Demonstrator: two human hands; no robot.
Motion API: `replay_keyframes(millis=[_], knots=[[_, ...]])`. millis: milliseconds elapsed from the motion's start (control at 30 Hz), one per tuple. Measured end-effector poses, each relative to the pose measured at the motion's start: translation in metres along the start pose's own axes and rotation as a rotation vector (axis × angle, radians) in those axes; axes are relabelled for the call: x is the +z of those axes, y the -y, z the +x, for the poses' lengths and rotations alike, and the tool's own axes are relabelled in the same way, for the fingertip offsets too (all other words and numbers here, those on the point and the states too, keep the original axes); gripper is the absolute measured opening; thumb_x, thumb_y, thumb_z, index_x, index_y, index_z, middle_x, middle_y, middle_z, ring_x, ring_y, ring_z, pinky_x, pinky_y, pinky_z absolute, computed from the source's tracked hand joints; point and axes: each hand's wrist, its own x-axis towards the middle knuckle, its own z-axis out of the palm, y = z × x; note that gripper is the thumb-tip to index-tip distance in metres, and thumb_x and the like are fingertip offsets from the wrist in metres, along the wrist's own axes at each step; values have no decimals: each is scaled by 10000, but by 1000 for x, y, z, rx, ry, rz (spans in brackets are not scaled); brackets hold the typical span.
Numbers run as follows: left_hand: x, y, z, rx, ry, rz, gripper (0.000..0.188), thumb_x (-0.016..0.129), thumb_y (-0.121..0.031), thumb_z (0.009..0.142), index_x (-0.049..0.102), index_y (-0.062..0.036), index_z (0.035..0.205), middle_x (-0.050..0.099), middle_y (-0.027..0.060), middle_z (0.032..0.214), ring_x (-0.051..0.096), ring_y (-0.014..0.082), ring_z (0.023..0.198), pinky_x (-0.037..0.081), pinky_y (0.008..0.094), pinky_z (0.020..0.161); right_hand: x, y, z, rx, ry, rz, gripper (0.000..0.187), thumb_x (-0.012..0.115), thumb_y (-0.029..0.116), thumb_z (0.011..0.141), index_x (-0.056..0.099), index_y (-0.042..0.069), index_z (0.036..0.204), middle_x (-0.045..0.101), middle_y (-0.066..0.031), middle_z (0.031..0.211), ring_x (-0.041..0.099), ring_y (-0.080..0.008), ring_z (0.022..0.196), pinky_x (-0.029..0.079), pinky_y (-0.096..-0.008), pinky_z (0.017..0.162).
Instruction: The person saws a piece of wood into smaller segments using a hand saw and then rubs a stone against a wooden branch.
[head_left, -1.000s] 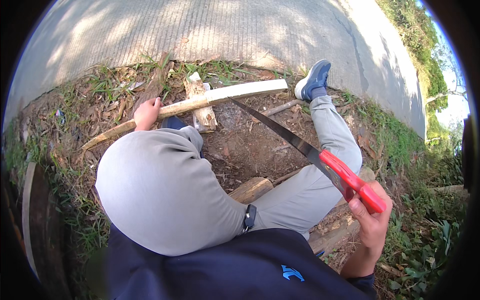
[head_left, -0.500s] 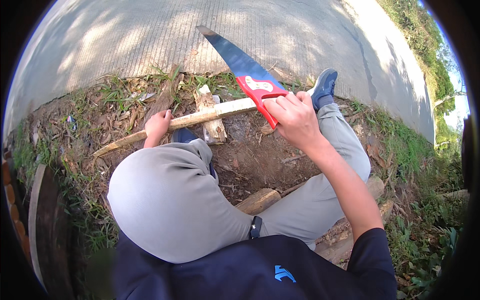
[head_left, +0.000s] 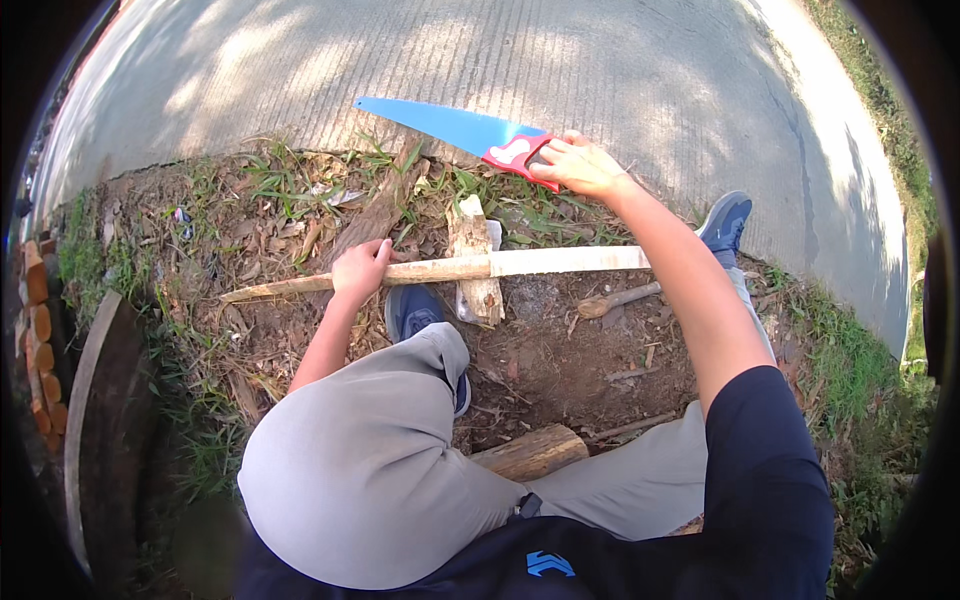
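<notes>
A hand saw (head_left: 440,122) with a blue blade and red handle is in my right hand (head_left: 580,165), whose fingers close round the handle. It is held out beyond the wood, over the edge of the pavement, its tip pointing left. My left hand (head_left: 360,272) grips a long wooden stick (head_left: 565,261) near its tapered, bark-covered left part. The stick's right part is pale and shaved flat, and its far right end passes behind my right forearm. Under the stick's middle lies a short split piece of wood (head_left: 470,230), crossing it.
Ridged concrete pavement (head_left: 640,90) runs along the far side. Grass, dry leaves and a dark wood slab (head_left: 385,195) lie at its edge. A thin branch (head_left: 620,299) and a cut log (head_left: 535,452) rest on the soil between my legs. Stacked wood (head_left: 40,340) stands at left.
My right hand has carried the saw away from the stick, farther out, and its blade now lies flatter toward the left. My left hand stays on the stick. The view has shifted.
</notes>
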Motion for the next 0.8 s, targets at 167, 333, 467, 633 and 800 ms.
replay_keyframes(millis=[167,333,467,633,800], knots=[[7,6,4,-6,13,-13,490,436,-545,1021,806,-231,957,759,110,842,728,346,869,550,478,829,60,-20,14,31,27,-55,293,477,157,999,538,210,1280,598,-22,1235,540,-178,1257,402,-407,1064],[3,-1,5,-7,20,-33,493,434,-547,1017,799,-226,937,751,113,820,725,340,858,543,475,808,95,-28,19,107,85,-98,245,511,163,991,539,180,1234,600,-26,1251,539,-184,1263,412,-408,1070],[4,-2,8,-7,18,-19,486,434,-543,1014,798,-229,936,743,121,807,725,340,863,540,473,808,104,-31,15,112,20,-67,228,537,148,973,554,174,1199,625,-14,1208,578,-187,1218,459,-374,1017],[5,-3,8,-1,30,-15,491,432,-553,1012,804,-239,946,747,125,832,725,345,873,544,472,826,84,-15,0,188,-42,87,293,572,175,970,565,144,1262,640,-62,1186,600,-222,1195,471,-396,995],[2,2,4,-27,16,6,495,445,-550,1004,803,-213,945,741,85,801,722,317,850,534,447,803,-41,45,-24,480,242,1046,599,688,469,926,522,128,1390,673,-149,1201,644,-315,1149,501,-440,970]])
